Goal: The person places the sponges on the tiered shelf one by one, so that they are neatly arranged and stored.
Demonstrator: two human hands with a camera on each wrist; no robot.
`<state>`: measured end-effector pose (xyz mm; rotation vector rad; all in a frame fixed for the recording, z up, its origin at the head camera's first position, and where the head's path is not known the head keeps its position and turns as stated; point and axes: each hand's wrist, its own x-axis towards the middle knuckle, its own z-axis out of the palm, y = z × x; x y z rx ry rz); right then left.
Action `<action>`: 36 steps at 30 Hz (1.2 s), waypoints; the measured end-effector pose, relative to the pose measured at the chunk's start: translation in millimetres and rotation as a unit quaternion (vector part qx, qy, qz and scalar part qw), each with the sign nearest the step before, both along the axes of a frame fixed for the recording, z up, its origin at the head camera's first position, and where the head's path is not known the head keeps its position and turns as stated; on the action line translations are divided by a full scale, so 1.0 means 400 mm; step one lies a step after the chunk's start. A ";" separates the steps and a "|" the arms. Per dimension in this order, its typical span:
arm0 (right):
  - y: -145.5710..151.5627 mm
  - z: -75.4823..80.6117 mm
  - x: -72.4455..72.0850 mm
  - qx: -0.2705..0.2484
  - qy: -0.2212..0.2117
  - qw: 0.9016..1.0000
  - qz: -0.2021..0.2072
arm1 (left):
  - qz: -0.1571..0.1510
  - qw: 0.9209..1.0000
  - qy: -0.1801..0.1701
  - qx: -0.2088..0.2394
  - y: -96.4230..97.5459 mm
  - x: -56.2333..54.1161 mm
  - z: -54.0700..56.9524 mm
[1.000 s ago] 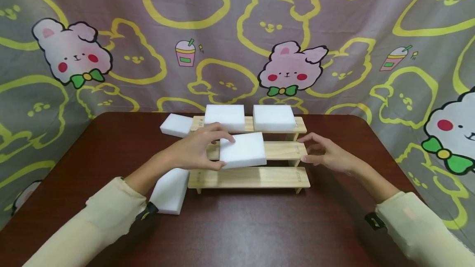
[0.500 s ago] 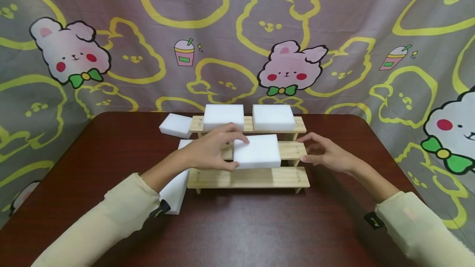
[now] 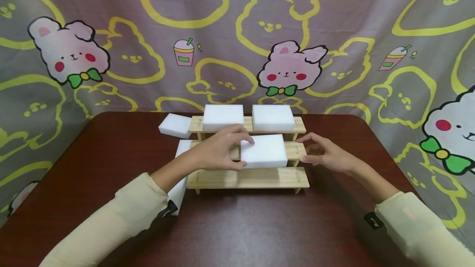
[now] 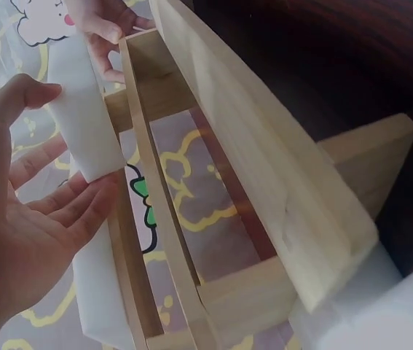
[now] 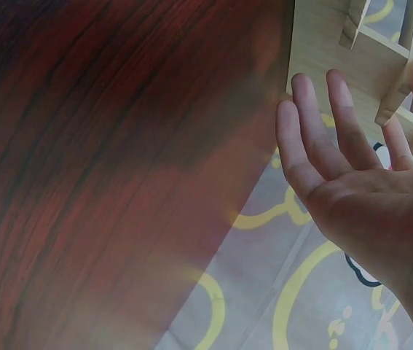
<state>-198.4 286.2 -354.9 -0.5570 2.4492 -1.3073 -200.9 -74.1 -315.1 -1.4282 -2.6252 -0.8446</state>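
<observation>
My left hand [image 3: 224, 149] pinches a white foam block [image 3: 265, 150] by its left end, thumb along the front and fingers at the back. This block lies over the middle tier of a wooden three-step rack [image 3: 246, 178]; in the left wrist view the block [image 4: 86, 109] is close to the board's edge, and whether it touches is unclear. At the rack's right end, my right hand [image 3: 332, 153] holds the middle board between thumb and index finger. Its other fingers [image 5: 315, 135] stretch out loosely in the right wrist view.
Two white foam blocks [image 3: 223, 116] [image 3: 273, 117] sit on the rack's top tier. Left of the rack, another foam block [image 3: 175, 125] lies at the back and a long white foam piece [image 3: 179, 195] nearer, partly behind my left arm. A patterned curtain [image 3: 222, 24] hangs behind the dark table [image 3: 252, 230].
My left hand has carried the foam block to the right along the middle tier, and its tilt has lessened. My right hand has kept its place at the rack's end.
</observation>
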 end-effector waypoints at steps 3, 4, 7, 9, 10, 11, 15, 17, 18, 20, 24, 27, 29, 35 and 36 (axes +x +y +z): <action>-0.001 0.001 0.000 0.002 -0.001 1.000 -0.001 | 0.006 1.000 -0.002 -0.008 0.012 0.001 -0.001; -0.001 0.002 0.000 0.002 -0.001 1.000 -0.001 | 0.008 1.000 -0.004 -0.011 0.016 0.002 -0.001; -0.002 0.003 0.000 0.005 -0.002 1.000 -0.003 | 0.015 1.000 -0.013 -0.021 0.027 0.005 0.000; -0.003 0.003 -0.001 0.007 -0.002 1.000 -0.004 | 0.020 0.999 -0.015 -0.031 0.034 0.005 -0.002; -0.003 0.002 -0.001 0.006 -0.002 1.000 -0.004 | 0.021 0.999 -0.015 -0.035 0.037 0.006 -0.003; -0.003 0.003 -0.001 0.006 -0.003 1.000 -0.004 | 0.023 0.999 -0.015 -0.039 0.040 0.006 -0.004; -0.003 0.004 0.000 0.004 -0.004 1.000 -0.003 | 0.029 0.998 -0.012 -0.047 0.051 0.008 -0.006; -0.003 0.004 0.000 0.004 -0.005 1.000 -0.002 | 0.032 0.998 -0.011 -0.047 0.055 0.010 -0.007; -0.003 0.004 0.000 0.004 -0.004 1.000 -0.002 | 0.034 0.998 -0.010 -0.048 0.057 0.011 -0.008; -0.003 0.004 0.001 0.005 -0.005 1.000 -0.003 | 0.037 0.998 -0.009 -0.049 0.060 0.013 -0.011; -0.002 0.003 0.002 0.007 -0.007 1.000 -0.005 | 0.039 0.998 -0.001 -0.056 0.063 0.017 -0.014; -0.002 0.002 0.002 0.007 -0.007 1.000 -0.004 | 0.038 0.997 0.019 -0.060 0.063 0.019 -0.013; -0.001 0.002 0.002 0.005 -0.006 1.000 -0.003 | 0.040 0.996 0.040 -0.064 0.063 0.021 -0.013; 0.000 0.003 0.003 0.002 -0.004 1.000 -0.003 | 0.056 0.992 0.092 -0.072 0.063 0.026 -0.013; 0.000 0.003 0.003 0.001 -0.004 1.000 -0.002 | 0.058 0.991 0.094 -0.074 0.064 0.027 -0.012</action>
